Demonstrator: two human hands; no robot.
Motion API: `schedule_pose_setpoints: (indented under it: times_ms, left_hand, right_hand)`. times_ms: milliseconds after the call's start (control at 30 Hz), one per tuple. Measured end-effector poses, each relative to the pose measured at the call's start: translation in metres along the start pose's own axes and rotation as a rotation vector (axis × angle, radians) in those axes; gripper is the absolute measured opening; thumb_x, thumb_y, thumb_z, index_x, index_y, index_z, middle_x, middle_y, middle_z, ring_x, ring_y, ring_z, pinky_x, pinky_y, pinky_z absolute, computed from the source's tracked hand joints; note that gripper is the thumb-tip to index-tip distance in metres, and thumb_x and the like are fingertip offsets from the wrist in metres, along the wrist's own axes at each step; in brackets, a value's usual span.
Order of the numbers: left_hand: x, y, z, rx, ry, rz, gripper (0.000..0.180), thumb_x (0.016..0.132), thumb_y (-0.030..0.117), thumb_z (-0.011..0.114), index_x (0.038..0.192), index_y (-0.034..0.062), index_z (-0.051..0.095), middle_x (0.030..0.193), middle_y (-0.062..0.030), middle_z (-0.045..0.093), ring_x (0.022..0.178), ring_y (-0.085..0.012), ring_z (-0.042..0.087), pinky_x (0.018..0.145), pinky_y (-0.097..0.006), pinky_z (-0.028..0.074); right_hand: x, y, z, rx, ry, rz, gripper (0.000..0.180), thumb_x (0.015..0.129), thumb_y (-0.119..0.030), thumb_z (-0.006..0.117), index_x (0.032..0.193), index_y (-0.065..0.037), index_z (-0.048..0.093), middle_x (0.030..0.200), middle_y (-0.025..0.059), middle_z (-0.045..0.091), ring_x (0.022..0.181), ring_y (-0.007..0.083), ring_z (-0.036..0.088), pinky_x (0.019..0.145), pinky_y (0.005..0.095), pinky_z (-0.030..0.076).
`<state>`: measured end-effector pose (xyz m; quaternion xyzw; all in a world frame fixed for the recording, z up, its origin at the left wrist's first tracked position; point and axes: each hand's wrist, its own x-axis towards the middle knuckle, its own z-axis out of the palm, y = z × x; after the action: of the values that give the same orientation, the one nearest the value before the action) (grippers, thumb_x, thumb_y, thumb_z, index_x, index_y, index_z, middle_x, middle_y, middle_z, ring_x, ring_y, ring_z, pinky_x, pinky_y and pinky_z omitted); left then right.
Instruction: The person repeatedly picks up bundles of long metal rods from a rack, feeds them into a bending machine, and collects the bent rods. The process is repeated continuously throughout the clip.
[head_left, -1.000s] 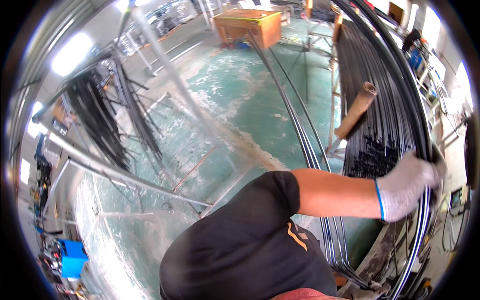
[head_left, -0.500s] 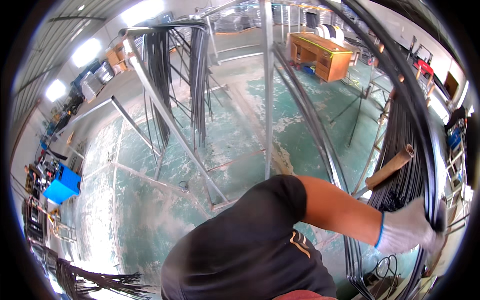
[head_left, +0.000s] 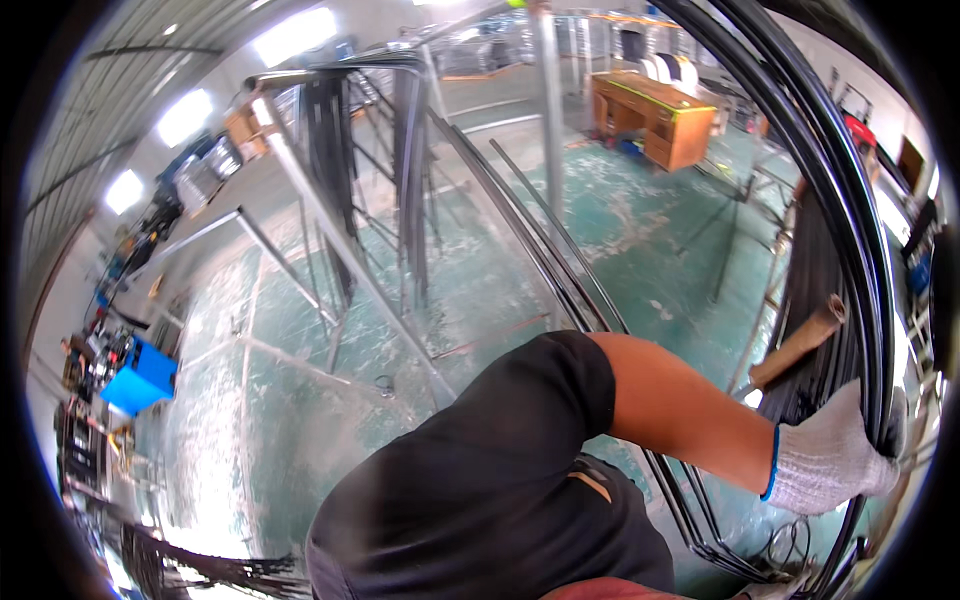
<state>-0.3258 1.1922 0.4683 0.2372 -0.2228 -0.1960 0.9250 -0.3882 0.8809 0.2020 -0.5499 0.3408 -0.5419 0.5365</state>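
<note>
My left arm reaches across to the right, and its pale knitted glove with a blue cuff covers my left hand (head_left: 835, 455). Its fingers are closed around a bundle of long, glossy black strips (head_left: 850, 200) that arcs up past the top edge. At the lower edge, a small pale patch looks like the glove of my right hand (head_left: 785, 590); its fingers are hidden. Several loose black strips (head_left: 545, 255) run diagonally under my left arm and bend toward that patch. More black strips (head_left: 815, 260) hang in a dense row beyond my left hand, beside a brown cardboard tube (head_left: 800, 345).
A metal frame (head_left: 340, 240) with black strips draped over it (head_left: 325, 160) stands ahead on the left. Behind it are a wooden desk (head_left: 660, 110) and an upright metal post (head_left: 550, 130). A blue box (head_left: 140, 378) sits far left; more dark strips (head_left: 200, 570) lie lower left.
The loose strips have swung leftward, their far ends now left of the upright post. The view has shifted slightly. My left hand keeps its grip on the bundle.
</note>
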Motion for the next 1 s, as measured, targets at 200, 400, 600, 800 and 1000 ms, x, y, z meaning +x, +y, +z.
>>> schedule_pose_setpoints:
  times_ms: [200,400,600,800,1000]
  left_hand:
    - [-0.043,0.167,-0.008,0.801,0.150,0.535,0.014,0.080,0.001,0.075,0.090,0.0047,0.066,0.081,-0.0044,0.065,0.078,-0.0159,0.064,0.073,-0.029,0.052]
    - [-0.074,0.365,-0.070,1.199,0.161,1.145,0.012,0.097,0.010,0.062,0.092,0.0017,0.068,0.090,-0.0086,0.070,0.085,-0.0222,0.069,0.074,-0.035,0.058]
    - [-0.193,0.488,-0.060,0.724,0.406,1.033,0.041,0.102,0.043,0.065,0.128,0.0115,0.062,0.124,-0.0168,0.060,0.119,-0.0316,0.055,0.115,-0.058,0.039]
    - [-0.249,0.455,-0.103,1.166,0.668,1.281,0.049,0.110,0.031,0.049,0.137,-0.0090,0.054,0.138,-0.0246,0.058,0.112,-0.0349,0.064,0.104,-0.045,0.048]
    - [-0.300,0.374,-0.204,1.454,0.934,1.462,0.034,0.103,0.009,0.063,0.131,-0.0083,0.058,0.128,-0.0155,0.063,0.111,-0.0232,0.061,0.096,-0.038,0.049]
  right_hand:
    - [-0.035,-0.015,0.165,-0.250,-0.369,0.020,0.037,0.100,-0.037,0.064,0.112,-0.003,0.077,0.074,0.0025,0.058,0.062,0.0117,0.049,0.060,0.0307,0.043]
    - [-0.098,-0.152,0.302,-0.219,-0.634,-0.864,0.055,0.100,-0.008,0.052,0.152,-0.025,0.056,0.068,0.0036,0.049,0.059,0.0139,0.049,0.057,0.0347,0.046]
    - [-0.283,-0.327,0.445,0.067,-0.769,-1.257,0.045,0.094,-0.017,0.058,0.138,-0.022,0.061,0.072,0.0050,0.055,0.065,0.0188,0.055,0.061,0.0378,0.049]
    - [-0.588,-0.511,0.431,0.538,-1.110,-1.225,0.036,0.087,-0.025,0.064,0.123,-0.020,0.067,0.075,0.0064,0.061,0.072,0.0237,0.061,0.065,0.0409,0.052]
    - [-0.784,-0.534,0.307,1.130,-1.347,-1.623,0.032,0.081,-0.033,0.070,0.108,-0.017,0.072,0.079,0.0077,0.068,0.079,0.0287,0.066,0.069,0.0439,0.055]
